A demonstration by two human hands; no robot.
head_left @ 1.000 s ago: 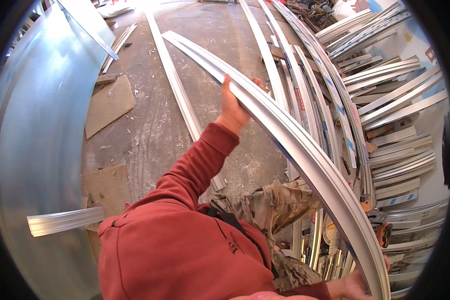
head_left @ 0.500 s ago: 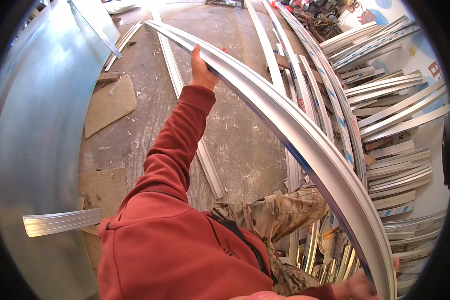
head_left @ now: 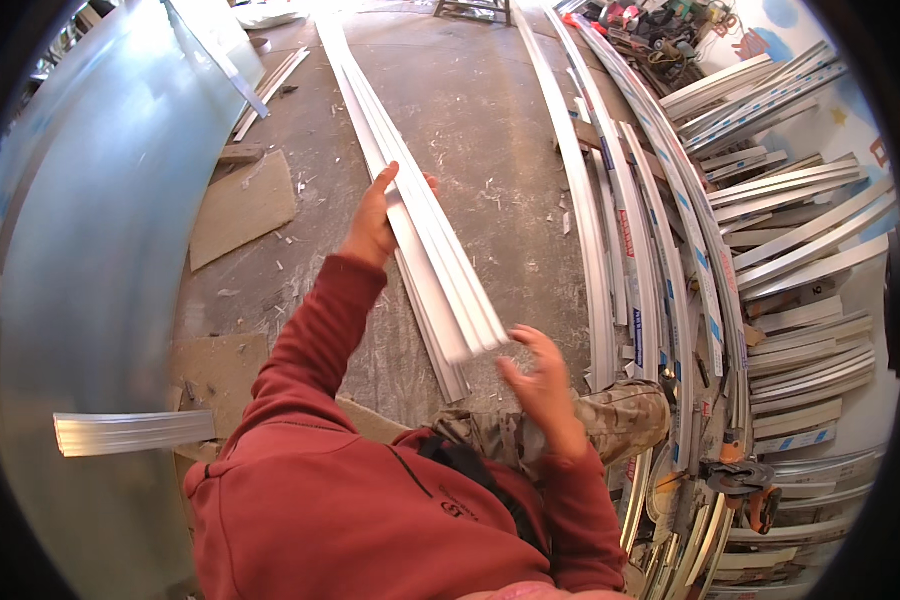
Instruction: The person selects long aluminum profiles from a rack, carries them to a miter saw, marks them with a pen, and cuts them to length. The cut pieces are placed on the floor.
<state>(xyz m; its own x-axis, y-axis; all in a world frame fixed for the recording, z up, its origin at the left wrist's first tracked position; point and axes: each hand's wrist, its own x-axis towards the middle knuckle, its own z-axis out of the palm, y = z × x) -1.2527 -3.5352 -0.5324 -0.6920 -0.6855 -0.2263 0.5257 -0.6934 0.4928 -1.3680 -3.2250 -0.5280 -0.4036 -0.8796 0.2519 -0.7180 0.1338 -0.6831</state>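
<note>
My left hand (head_left: 372, 222) is wrapped round a long white metal profile (head_left: 440, 255) with grooves along its length, thumb on top. The profile slopes from the far side of the floor toward me, its near end slightly blurred. Close to that end is my right hand (head_left: 542, 392), thumb and fingers apart and holding nothing; whether a fingertip touches the profile I cannot tell. Beneath the held piece a second long profile (head_left: 440, 372) lies on the concrete floor, partly covered by it.
Long profiles (head_left: 580, 210) run along the floor to the right, beside stacks of shorter profiles (head_left: 810, 350). An orange-and-black power tool (head_left: 745, 480) rests at lower right. Left are a large shiny sheet (head_left: 90, 300), a short ribbed profile (head_left: 135, 432) and a brown board (head_left: 245, 210).
The held profile has swung left and away from me, and its near end now shows in front of me. My right hand has come from the lower right toward that end, empty.
</note>
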